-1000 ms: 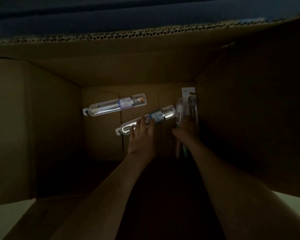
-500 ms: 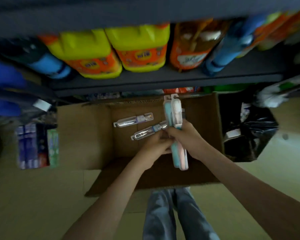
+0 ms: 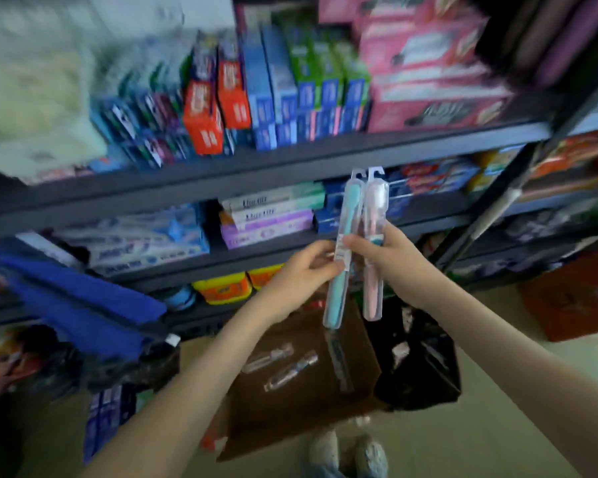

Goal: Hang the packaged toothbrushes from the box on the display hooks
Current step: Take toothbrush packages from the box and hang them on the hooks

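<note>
Two packaged toothbrushes stand upright in front of the shelves: a teal one point(image 3: 343, 257) and a pink one point(image 3: 373, 243), hang tabs at the top. My right hand point(image 3: 384, 260) grips both packs around their middle. My left hand point(image 3: 304, 270) pinches the teal pack's label from the left. Below on the floor lies the open cardboard box point(image 3: 256, 401) with two clear toothbrush packs point(image 3: 280, 365) and a dark one lying on its bottom. No display hook shows clearly.
Dark metal shelves point(image 3: 256, 160) carry toothpaste boxes in several colours, pink boxes at upper right and yellow jugs point(image 3: 221, 288) low down. A black bag point(image 3: 415, 357) sits right of the box. A blue cloth bundle point(image 3: 83, 305) juts out at left. My shoes show at the bottom edge.
Both hands came up out of the box with the teal and pink packs and rose to shelf height. My view lifted from the box to the shelves.
</note>
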Motion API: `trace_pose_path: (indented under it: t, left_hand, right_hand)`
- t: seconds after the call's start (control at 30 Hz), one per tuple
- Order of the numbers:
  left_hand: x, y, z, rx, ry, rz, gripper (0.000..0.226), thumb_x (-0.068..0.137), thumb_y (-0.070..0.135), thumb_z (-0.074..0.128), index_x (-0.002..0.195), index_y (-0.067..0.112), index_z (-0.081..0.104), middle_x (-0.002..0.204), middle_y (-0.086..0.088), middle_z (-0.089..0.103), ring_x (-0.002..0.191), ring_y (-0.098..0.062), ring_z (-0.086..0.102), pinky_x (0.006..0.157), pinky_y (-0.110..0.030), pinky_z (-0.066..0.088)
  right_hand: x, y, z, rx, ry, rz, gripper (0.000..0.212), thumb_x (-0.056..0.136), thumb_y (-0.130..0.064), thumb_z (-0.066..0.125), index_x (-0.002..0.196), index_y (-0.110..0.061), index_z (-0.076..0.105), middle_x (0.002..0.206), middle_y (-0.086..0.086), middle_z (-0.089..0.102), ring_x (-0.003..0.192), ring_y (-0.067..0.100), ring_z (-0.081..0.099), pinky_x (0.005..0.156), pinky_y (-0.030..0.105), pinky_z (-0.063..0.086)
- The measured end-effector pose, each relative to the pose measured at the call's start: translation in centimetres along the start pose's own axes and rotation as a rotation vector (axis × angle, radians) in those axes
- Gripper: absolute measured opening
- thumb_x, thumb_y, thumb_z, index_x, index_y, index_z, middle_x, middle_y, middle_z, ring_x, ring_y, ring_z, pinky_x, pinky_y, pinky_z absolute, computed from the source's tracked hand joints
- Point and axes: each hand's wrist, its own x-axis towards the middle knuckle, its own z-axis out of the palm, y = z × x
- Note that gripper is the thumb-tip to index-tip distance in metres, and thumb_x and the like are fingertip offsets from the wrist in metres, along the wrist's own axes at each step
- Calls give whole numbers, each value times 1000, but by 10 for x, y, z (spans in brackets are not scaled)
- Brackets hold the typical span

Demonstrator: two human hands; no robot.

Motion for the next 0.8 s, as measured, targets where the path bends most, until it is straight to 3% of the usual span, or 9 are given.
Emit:
trace_pose_path:
  t: [0.1, 0.27, 0.4, 0.57, 0.7, 0.8]
  left_hand:
    - [0, 56, 7, 12, 24, 112, 14, 97, 14, 56, 103, 26, 57, 93, 2, 69, 91, -15, 68, 89, -39, 54]
    - [6, 127, 28, 71, 36, 252, 15, 97, 17, 55, 109, 26, 53, 105, 9, 66, 100, -7, 64, 85, -29, 55]
    - [11, 164, 50, 224, 78, 412, 41, 89, 25, 68, 125, 25, 48, 115, 9, 65, 106, -4, 63, 91, -27, 52]
    - [28, 212, 62, 379, 81, 502, 40, 95, 20, 59, 133, 22, 48, 116, 3, 67, 106, -9, 63, 97, -33, 49]
    - [42, 248, 73, 384, -24, 512, 40, 97, 13, 54, 132, 29, 43, 120, 3, 64, 111, -12, 62, 102, -34, 46]
    - [58, 270, 87, 387, 70, 556, 40, 95, 15, 57, 132, 27, 46, 120, 6, 63, 112, -10, 61, 96, -26, 49]
  right_hand:
    - [-14, -59, -15, -13, 33, -132, 15, 92, -10, 61, 106, -14, 62, 92, 2, 72, 85, 15, 70, 74, 26, 57]
    - [-31, -123, -42, -92, 86, -295, 11, 93, -12, 61, 103, -16, 64, 85, -2, 71, 79, 11, 69, 67, 22, 54]
    - [-33, -155, -66, -66, 169, -361, 9, 90, -9, 64, 96, -15, 63, 83, 3, 70, 79, 14, 69, 75, 31, 56]
    - [-31, -191, -102, -75, 200, -436, 25, 89, -12, 66, 111, -2, 62, 107, 27, 65, 89, 28, 63, 85, 50, 53]
    - [-25, -216, -130, -101, 181, -496, 27, 88, -14, 67, 109, 1, 60, 95, 22, 64, 84, 26, 61, 83, 47, 53]
    - [-18, -232, -150, -121, 190, -545, 23, 87, -13, 68, 105, -1, 61, 99, 26, 65, 84, 24, 63, 83, 43, 54]
